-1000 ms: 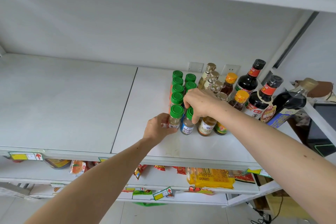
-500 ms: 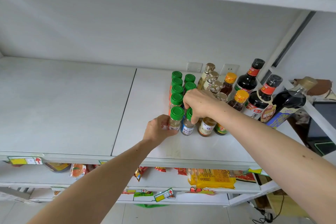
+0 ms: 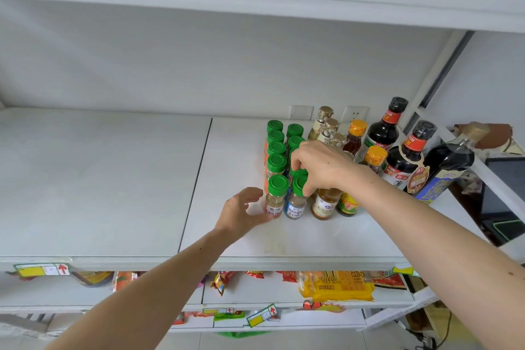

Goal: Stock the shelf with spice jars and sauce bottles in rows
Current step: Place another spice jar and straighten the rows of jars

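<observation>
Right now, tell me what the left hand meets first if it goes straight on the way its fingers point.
The left hand points right, at the front green-capped glass spice jar with the red label. Its fingertips look at or almost on the jar's lower body, so that jar comes first; actual contact is unclear.

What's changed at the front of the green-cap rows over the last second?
The left hand has loosened off the front-left jar, fingers now partly open beside it. The right hand still pinches the green cap of the front jar in the second row. Jars and sauce bottles stayed put.
</observation>
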Motion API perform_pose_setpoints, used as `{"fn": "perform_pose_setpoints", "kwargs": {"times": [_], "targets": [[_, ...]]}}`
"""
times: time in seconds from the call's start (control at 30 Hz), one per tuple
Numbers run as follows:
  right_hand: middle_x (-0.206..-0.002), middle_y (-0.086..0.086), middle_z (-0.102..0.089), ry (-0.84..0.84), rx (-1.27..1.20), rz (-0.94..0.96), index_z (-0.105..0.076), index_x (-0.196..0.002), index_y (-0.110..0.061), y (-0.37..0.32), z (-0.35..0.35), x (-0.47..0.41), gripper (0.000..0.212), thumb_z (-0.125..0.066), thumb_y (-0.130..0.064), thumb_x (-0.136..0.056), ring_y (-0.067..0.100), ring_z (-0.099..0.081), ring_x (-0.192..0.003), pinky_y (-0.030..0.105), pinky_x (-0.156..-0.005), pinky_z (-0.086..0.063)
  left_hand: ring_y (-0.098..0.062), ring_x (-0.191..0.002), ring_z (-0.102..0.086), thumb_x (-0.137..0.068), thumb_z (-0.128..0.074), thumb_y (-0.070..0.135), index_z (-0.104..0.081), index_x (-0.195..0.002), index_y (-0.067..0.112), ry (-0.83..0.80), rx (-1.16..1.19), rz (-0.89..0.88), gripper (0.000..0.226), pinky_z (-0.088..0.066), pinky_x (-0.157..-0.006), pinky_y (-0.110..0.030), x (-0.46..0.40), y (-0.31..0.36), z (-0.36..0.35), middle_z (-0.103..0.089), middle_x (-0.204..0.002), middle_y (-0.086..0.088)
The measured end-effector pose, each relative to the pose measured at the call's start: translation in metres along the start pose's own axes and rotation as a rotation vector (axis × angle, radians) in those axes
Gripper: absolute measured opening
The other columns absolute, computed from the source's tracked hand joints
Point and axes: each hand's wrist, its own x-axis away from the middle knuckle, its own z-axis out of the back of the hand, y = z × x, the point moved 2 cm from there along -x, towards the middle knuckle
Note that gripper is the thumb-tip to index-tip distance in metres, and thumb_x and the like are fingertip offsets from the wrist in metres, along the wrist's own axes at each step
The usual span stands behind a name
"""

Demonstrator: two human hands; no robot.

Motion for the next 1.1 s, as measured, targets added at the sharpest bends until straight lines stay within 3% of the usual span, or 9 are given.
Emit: {"fn": "perform_pose_setpoints", "kwargs": {"times": [0.23, 0.47, 0.57, 0.63, 0.7, 0.77, 0.9, 1.1], "targets": [[-0.103, -0.003, -0.056, 0.139, -0.111, -0.099, -0.063, -0.11, -0.02, 0.009, -0.012, 0.009, 0.048, -0.084, -0.012, -0.068, 0.019, -0.058, -0.092, 0.037, -0.069, -0.052, -0.009, -0.117, -0.057, -0.069, -0.087, 0.02, -0.057, -0.128, 0.018, -0.027, 0.022, -0.01, 0.065, -0.045, -0.104, -0.034, -0.005, 0.007, 0.016, -0.062, -0.125, 0.008], [-0.11, 0.004, -0.066, 0.246, -0.322, -0.168, -0.066, -0.112, -0.017, 0.022, -0.016, -0.006, 0.036, -0.074, -0.002, -0.079, 0.02, -0.064, -0.098, 0.044, -0.082, -0.057, -0.008, -0.128, -0.049, -0.079, -0.081, 0.023, -0.05, -0.138, 0.02, -0.088, 0.219, 0.049, 0.067, -0.04, -0.108, -0.035, -0.016, 0.024, 0.024, -0.055, -0.137, 0.009], [-0.116, 0.006, -0.068, 0.207, -0.445, -0.176, -0.067, -0.118, -0.012, 0.015, -0.011, -0.023, 0.036, -0.073, -0.004, -0.083, 0.019, -0.065, -0.104, 0.038, -0.094, -0.053, -0.009, -0.134, -0.043, -0.089, -0.068, 0.035, -0.046, -0.143, 0.022, -0.135, 0.334, 0.1, 0.06, -0.036, -0.109, -0.032, -0.019, 0.035, 0.023, -0.05, -0.142, 0.01], [-0.12, 0.007, -0.068, 0.174, -0.48, -0.176, -0.066, -0.12, -0.01, 0.01, -0.012, -0.035, 0.037, -0.071, -0.004, -0.084, 0.018, -0.064, -0.109, 0.031, -0.098, -0.05, -0.006, -0.128, -0.047, -0.094, -0.058, 0.04, -0.053, -0.132, 0.034, -0.161, 0.355, 0.127, 0.038, -0.035, -0.11, -0.032, -0.021, 0.042, 0.02, -0.055, -0.129, 0.017], [-0.123, 0.007, -0.067, 0.154, -0.455, -0.18, -0.065, -0.122, -0.01, 0.005, -0.015, -0.046, 0.038, -0.067, -0.001, -0.086, 0.019, -0.063, -0.112, 0.03, -0.099, -0.049, 0.007, -0.11, -0.051, -0.1, -0.047, 0.04, -0.055, -0.107, 0.047, -0.186, 0.35, 0.106, 0.014, -0.035, -0.103, -0.027, -0.021, 0.051, 0.017, -0.056, -0.109, 0.03], [-0.127, 0.008, -0.064, 0.131, -0.406, -0.195, -0.063, -0.125, -0.01, 0.003, -0.02, -0.053, 0.037, -0.064, -0.002, -0.089, 0.022, -0.06, -0.116, 0.031, -0.099, -0.048, 0.007, -0.107, -0.05, -0.102, -0.041, 0.04, -0.052, -0.105, 0.048, -0.196, 0.361, 0.105, 0.013, -0.033, -0.1, -0.025, -0.022, 0.056, 0.015, -0.052, -0.105, 0.033], [-0.134, 0.007, -0.059, 0.114, -0.354, -0.235, -0.061, -0.129, -0.013, 0.004, -0.031, -0.057, 0.039, -0.058, 0.001, -0.092, 0.023, -0.057, -0.12, 0.024, -0.086, -0.041, -0.002, -0.121, -0.042, -0.103, -0.036, 0.042, -0.047, -0.122, 0.043, -0.207, 0.376, 0.109, 0.022, -0.031, -0.104, -0.027, -0.027, 0.052, 0.012, -0.052, -0.118, 0.024], [-0.131, 0.004, -0.062, 0.117, -0.325, -0.235, -0.064, -0.126, -0.015, 0.006, -0.03, -0.059, 0.043, -0.051, 0.006, -0.091, 0.022, -0.058, -0.119, 0.03, -0.093, -0.047, -0.005, -0.133, -0.039, -0.1, -0.031, 0.054, -0.041, -0.146, 0.035, -0.221, 0.336, 0.089, 0.05, -0.028, -0.113, -0.032, -0.027, 0.048, 0.007, -0.047, -0.145, 0.013]]}}
